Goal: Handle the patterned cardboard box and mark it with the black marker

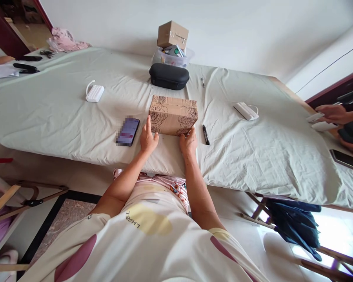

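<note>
A small cardboard box point(173, 114) with black scribbles lies on the sheet-covered table point(61, 117) right in front of me. My left hand point(148, 138) rests against its near left corner, fingers stretched up along the side. At the near right corner my right hand point(188, 141) touches the box, fingers partly curled against it. Neither hand lifts the box. A black marker point(206, 134) lies just right of my right hand. A phone point(128, 131) lies just left of my left hand.
Behind the box sit a black case point(168, 76), a clear tub of items point(173, 58) with another cardboard box point(172, 35) on top, and a pen point(202, 82). White devices point(94, 93) point(246, 111) lie left and right. Another person's hands point(331, 113) are at the right edge.
</note>
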